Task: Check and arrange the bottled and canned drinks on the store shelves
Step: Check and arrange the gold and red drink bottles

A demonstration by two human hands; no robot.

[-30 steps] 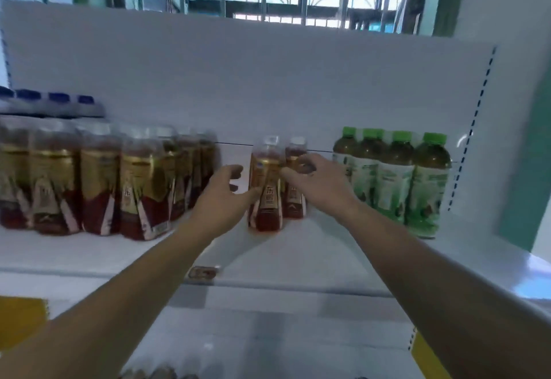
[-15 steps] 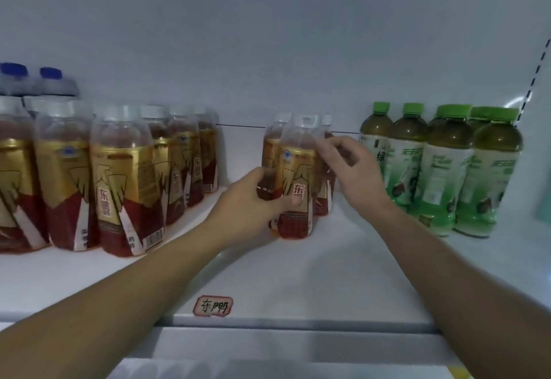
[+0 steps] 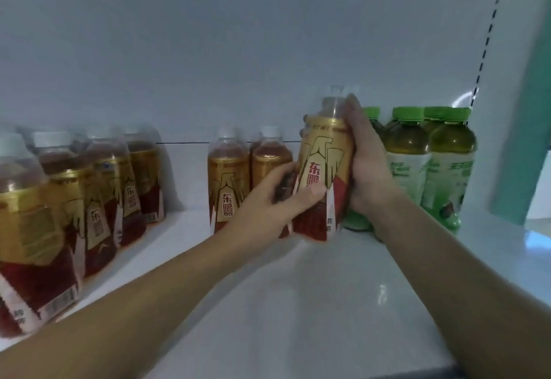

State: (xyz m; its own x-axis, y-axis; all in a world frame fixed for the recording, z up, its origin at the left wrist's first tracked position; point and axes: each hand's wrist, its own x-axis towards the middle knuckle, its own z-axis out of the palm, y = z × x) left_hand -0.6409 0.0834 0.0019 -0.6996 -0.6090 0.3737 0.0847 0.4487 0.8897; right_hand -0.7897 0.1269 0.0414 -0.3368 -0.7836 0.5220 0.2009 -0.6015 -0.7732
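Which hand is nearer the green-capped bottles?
Right. The right hand grips the gold-labelled bottle directly beside the green-capped bottles; the left hand holds that bottle's far side.

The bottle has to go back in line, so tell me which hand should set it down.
Right, probably. The right hand wraps the bottle along its whole side, a firm grip; the left hand only pinches it low down.

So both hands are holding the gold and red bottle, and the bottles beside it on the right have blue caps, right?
Not quite. The caps are green, not blue. The head view shows the left hand and the right hand both holding the gold and red bottle, with the green-capped bottles standing just to its right.
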